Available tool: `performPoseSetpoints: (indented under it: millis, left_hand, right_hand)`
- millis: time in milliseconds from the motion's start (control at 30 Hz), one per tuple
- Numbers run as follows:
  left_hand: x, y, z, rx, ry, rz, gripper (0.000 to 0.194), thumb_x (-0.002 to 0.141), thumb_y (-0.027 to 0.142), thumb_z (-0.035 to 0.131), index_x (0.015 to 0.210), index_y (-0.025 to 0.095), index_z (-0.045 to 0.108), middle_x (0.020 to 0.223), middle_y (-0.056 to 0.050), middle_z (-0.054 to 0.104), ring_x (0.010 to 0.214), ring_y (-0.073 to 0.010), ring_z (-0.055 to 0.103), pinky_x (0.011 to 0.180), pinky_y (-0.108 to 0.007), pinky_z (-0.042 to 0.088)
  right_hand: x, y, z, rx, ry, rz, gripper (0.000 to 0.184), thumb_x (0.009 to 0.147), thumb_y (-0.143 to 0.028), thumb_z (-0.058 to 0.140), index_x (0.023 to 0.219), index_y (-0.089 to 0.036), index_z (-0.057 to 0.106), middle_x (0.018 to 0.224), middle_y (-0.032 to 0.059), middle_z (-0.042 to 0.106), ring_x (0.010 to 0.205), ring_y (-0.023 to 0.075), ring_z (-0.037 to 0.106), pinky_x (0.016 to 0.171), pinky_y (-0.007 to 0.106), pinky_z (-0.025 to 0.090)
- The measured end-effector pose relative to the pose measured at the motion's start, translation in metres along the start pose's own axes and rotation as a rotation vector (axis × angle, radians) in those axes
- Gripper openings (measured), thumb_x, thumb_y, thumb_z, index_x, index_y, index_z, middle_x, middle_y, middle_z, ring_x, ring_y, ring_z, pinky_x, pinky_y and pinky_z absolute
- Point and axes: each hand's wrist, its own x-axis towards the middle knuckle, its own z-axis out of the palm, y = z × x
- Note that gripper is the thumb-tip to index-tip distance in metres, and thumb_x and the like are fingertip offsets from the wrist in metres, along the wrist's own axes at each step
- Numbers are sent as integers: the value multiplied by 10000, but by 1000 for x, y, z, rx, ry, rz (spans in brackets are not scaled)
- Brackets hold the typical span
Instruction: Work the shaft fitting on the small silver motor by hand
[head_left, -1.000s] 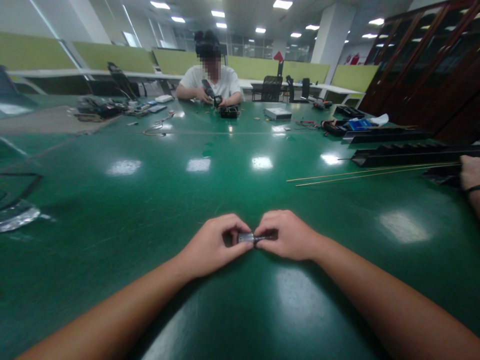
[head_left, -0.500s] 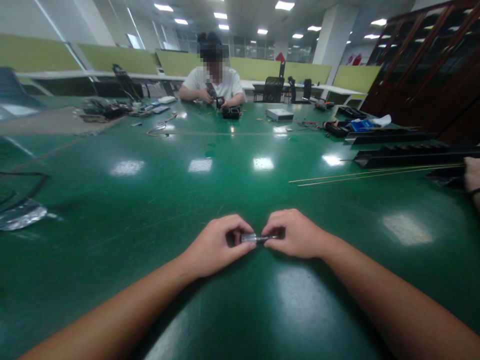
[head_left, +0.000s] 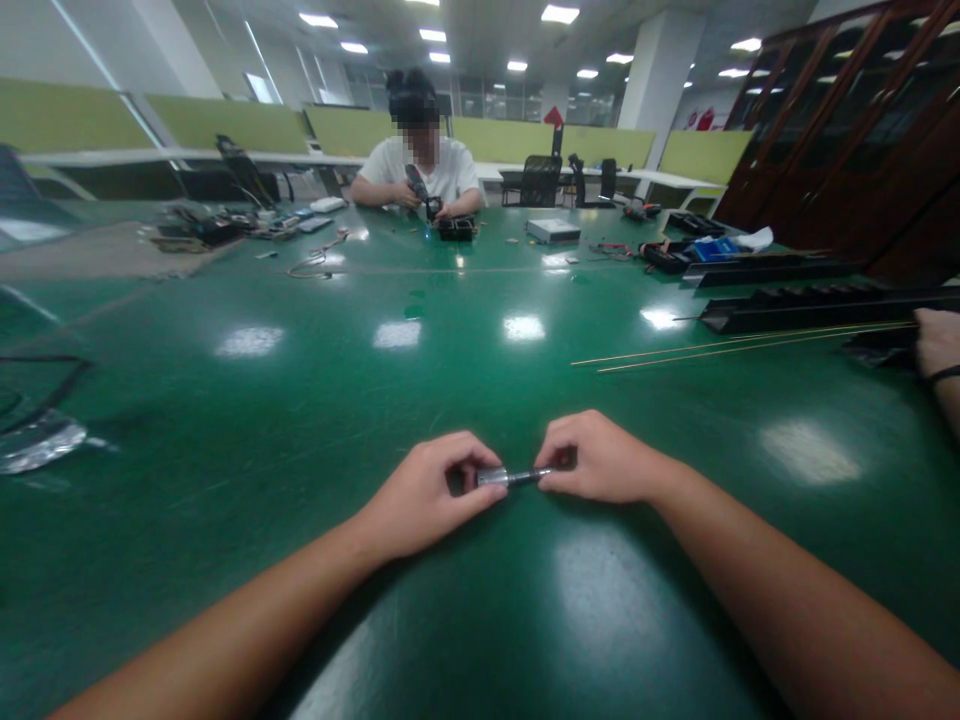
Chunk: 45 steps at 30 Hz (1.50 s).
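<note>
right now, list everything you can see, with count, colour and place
silver cylinder: one, in the left fingers
dark rod: one, between cylinder and right fingertips
table: one, green, under everything
thin rods: at least two, yellowish, right
long strips: at least two, black, right
blue item: one, far right
flat box: one, pale, far side
jumbled parts: uncountable, mixed, far left
chairs: several, mostly black, background
partitions: several, yellow-green, background
cabinet: one, dark red-brown, back right
co-worker: one, white shirt, opposite
another person's hand: one, right edge
left hand, right hand: bare, near centre
</note>
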Motion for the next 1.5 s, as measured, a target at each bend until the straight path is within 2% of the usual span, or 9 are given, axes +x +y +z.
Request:
performPoseSetpoints:
  millis: [500,1233,1400,1500]
  left_hand:
    - [-2,-1,-1,23,4,8,204,864,347,658,962,170,686,845,-21,661,707,-138,617,655,-248,479]
    - [-2,-3,0,24,4,9,196,863,350,661,963,184,687,848,-15,656,706,-135,612,649,-245,470]
    - [-1,-2,1,15,8,19,176,850,322,671,954,181,680,834,-13,643,703,-136,609,655,-248,472]
    - [-1,-3,3,13,23,48,171,797,248,709,946,181,660,847,-9,628,713,-138,602,654,-244,467]
  right_hand:
    - [-4,15,-13,51,-49,96,112,722,-226,760,824,-179,766,786,11,678,694,125,616,630,234,459]
    - [-5,11,-13,74,-79,85,99,736,-231,758,820,-180,766,776,14,681,695,130,618,636,237,462]
    - [0,0,2,99,-31,31,115,768,-259,747,847,-178,767,771,21,684,689,127,617,627,229,448]
    - [8,-10,20,69,89,-56,86,779,-213,723,847,-176,762,765,20,686,696,123,610,639,226,429]
